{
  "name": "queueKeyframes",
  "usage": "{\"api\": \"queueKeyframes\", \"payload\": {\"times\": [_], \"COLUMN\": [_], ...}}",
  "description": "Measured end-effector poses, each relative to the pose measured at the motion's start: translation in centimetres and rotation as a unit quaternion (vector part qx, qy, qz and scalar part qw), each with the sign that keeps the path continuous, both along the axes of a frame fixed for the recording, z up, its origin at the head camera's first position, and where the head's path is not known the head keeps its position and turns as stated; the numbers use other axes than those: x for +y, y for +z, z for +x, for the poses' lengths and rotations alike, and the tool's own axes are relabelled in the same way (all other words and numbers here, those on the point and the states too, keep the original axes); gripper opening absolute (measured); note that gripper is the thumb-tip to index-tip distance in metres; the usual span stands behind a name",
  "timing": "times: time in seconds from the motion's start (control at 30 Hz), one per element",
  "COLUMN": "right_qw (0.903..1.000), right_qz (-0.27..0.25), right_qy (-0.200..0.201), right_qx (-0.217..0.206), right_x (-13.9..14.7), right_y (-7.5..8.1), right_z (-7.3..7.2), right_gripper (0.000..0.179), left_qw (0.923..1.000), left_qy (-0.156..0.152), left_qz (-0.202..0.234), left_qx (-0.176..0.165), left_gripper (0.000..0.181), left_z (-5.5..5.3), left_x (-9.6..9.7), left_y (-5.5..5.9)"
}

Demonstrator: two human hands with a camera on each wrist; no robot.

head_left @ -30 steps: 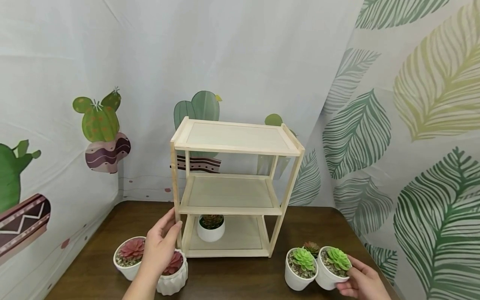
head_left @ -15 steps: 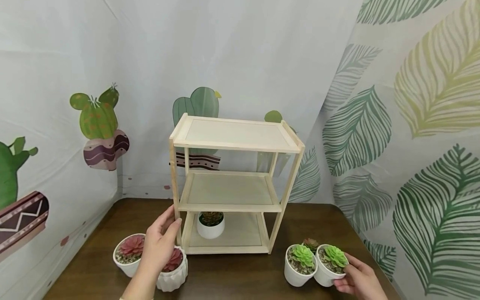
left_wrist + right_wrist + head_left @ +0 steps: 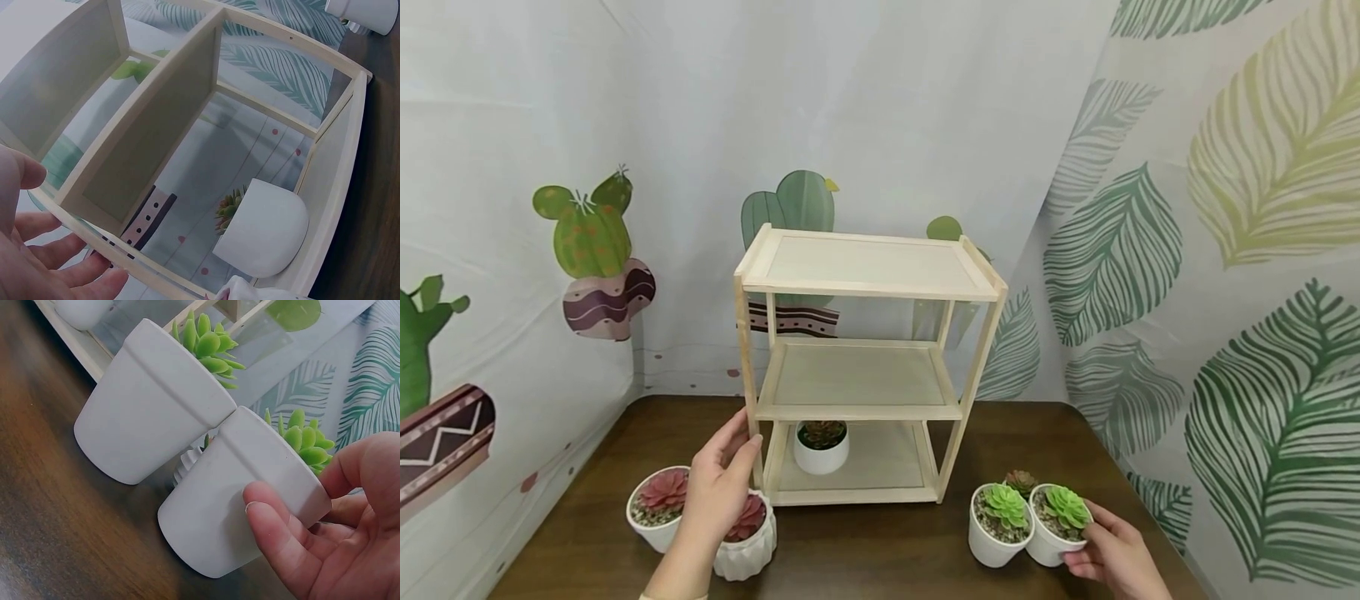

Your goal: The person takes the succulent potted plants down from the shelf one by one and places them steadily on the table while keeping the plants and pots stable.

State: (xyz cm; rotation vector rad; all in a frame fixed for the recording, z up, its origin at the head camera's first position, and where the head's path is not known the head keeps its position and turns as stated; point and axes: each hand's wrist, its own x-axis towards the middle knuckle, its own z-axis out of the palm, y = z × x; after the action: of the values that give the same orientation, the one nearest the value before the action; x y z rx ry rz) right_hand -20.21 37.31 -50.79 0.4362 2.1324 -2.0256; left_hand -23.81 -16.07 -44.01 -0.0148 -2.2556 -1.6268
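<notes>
My right hand [image 3: 1116,546] grips the rim of a white pot holding a bright green succulent [image 3: 1066,507], thumb at the rim and fingers along its outer wall. Against it stands a second green succulent in a white pot [image 3: 1000,525]. A reddish-green succulent [image 3: 1021,482] peeks out behind the pair. My left hand [image 3: 718,483] touches the left front post of a pale wooden three-tier shelf [image 3: 861,412], its fingers loosely extended and the thumb apart in the left wrist view. On the bottom tier sits a dark succulent in a round white pot [image 3: 265,228].
Two white pots with red succulents stand left of the shelf: a smooth one [image 3: 658,508] and a fluted one [image 3: 748,554], both partly hidden by my left arm. All rest on a dark brown table [image 3: 865,554]. Printed curtains [image 3: 910,108] hang behind.
The right hand and its potted succulent have shifted slightly left, closer against the neighbouring pot. The left hand stays at the post. The head view has tilted a little.
</notes>
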Motion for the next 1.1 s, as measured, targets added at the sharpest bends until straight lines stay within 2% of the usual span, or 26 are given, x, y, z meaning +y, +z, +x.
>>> {"api": "queueKeyframes", "payload": {"times": [0.33,0.67,0.87,1.1], "right_qw": [0.9997,0.9997,0.9996,0.9981], "right_qz": [0.021,0.014,0.013,0.013], "right_qy": [0.005,0.002,-0.024,-0.061], "right_qx": [0.016,0.018,0.010,0.000], "right_x": [-0.34,-0.45,-0.72,-0.96], "right_y": [-0.12,-0.17,-0.40,-0.81], "right_z": [0.29,0.48,0.42,0.33], "right_gripper": [0.070,0.071,0.069,0.066], "left_qw": [1.0000,0.9999,1.0000,0.9999], "left_qy": [-0.001,-0.008,-0.004,-0.013], "left_qz": [-0.003,0.005,0.003,0.006], "left_qx": [0.002,0.006,-0.002,0.007], "left_gripper": [0.052,0.051,0.052,0.052], "left_z": [0.07,0.15,0.20,0.03], "left_x": [0.03,0.08,0.07,0.01], "left_y": [-0.07,0.30,0.28,0.10]}}
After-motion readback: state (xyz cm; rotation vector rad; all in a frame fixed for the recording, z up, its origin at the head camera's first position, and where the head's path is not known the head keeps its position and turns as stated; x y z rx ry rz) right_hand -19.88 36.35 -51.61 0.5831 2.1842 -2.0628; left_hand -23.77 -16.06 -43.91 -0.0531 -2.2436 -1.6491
